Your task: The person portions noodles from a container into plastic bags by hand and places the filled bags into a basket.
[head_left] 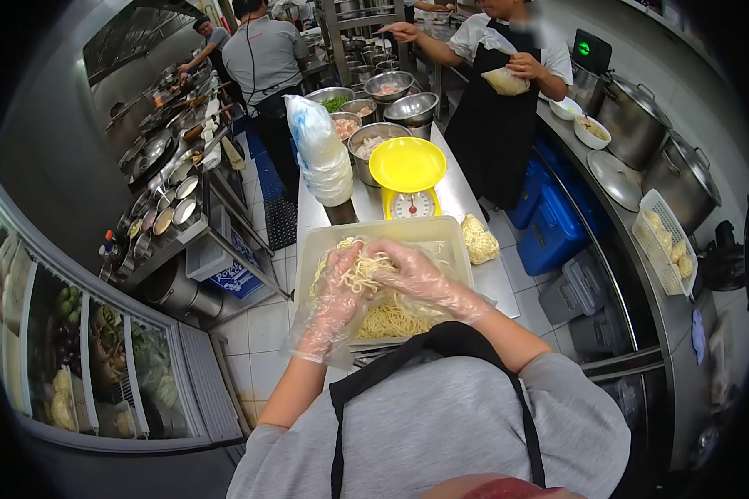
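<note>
Both hands wear clear plastic gloves and meet above a translucent plastic tub (305,249). My left hand (339,287) is curled round a clump of pale noodles (366,270). From the other side my right hand (412,279) closes on the same clump. More noodles (395,320) lie loose in the bottom of the tub. Just beyond the tub stands a yellow kitchen scale (412,202) with a round yellow pan (408,165); the pan holds nothing. A bag of noodles (479,239) rests beside the tub on the right.
A tall stack in plastic wrap (318,150) stands behind the tub. Metal bowls (374,137) of ingredients fill the far table. Across the table a co-worker in a black apron (495,125) holds a bag. Another person (265,62) faces away. A glass-front fridge (100,358) is at left.
</note>
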The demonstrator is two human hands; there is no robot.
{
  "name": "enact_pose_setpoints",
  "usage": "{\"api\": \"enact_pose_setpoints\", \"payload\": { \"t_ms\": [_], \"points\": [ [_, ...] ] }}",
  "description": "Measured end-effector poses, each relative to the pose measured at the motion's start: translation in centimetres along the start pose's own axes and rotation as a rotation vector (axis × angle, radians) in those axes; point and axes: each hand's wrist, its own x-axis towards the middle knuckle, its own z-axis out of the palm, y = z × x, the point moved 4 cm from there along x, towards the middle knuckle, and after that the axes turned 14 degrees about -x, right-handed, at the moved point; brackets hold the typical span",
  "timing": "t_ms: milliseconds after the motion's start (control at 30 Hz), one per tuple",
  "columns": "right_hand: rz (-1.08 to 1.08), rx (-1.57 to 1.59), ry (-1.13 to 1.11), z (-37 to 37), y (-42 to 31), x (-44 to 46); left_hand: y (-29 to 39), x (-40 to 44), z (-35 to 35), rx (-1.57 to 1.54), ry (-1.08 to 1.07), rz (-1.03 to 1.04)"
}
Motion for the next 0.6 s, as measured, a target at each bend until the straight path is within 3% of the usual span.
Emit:
{"api": "enact_pose_setpoints", "payload": {
  "t_ms": [33,67,133,167,200,267,333,367,400,433,500,600],
  "points": [
    [-0.161,-0.258,0.105,0.5,-0.1,0.4,0.6,0.2,0.0,0.004,0.065,-0.034],
    [-0.167,-0.26,0.099,0.7,0.3,0.7,1.3,0.2,0.1,0.004,0.073,-0.031],
    [-0.168,-0.732,-0.075,2.2,1.2,1.4,2.1,-0.6,0.0,-0.484,0.136,-0.092],
    [-0.154,-0.946,-0.024,3.0,2.0,2.0,2.5,-0.9,0.0,-0.487,0.172,-0.092],
    [-0.183,-0.941,-0.062,3.5,2.7,2.5,3.1,-0.8,0.2,-0.442,0.123,-0.053],
    [0.012,-1.219,-0.311,3.5,1.8,3.9,3.1,-0.6,-0.5,-0.395,0.13,-0.02],
    [-0.172,-1.181,-0.274,2.5,1.6,3.9,3.1,-0.2,-1.5,-0.035,0.044,0.193],
    [-0.22,-0.854,-0.27,1.8,2.0,3.9,4.5,-0.6,-1.9,0.194,0.074,0.215],
    [-0.248,-0.527,-0.263,1.3,2.2,4.0,4.1,-0.9,-2.6,0.196,0.1,0.206],
    [-0.26,-0.525,-0.282,1.3,2.2,3.8,3.0,-0.9,-3.0,0.295,0.072,0.104],
    [-0.297,-0.459,0.087,0.0,1.7,2.0,0.6,-0.9,-3.4,0.386,0.052,-0.004],
    [-0.124,-0.414,0.073,3.1,3.0,0.6,-1.1,-1.1,-2.9,0.6,0.118,0.087]
  ]
}}
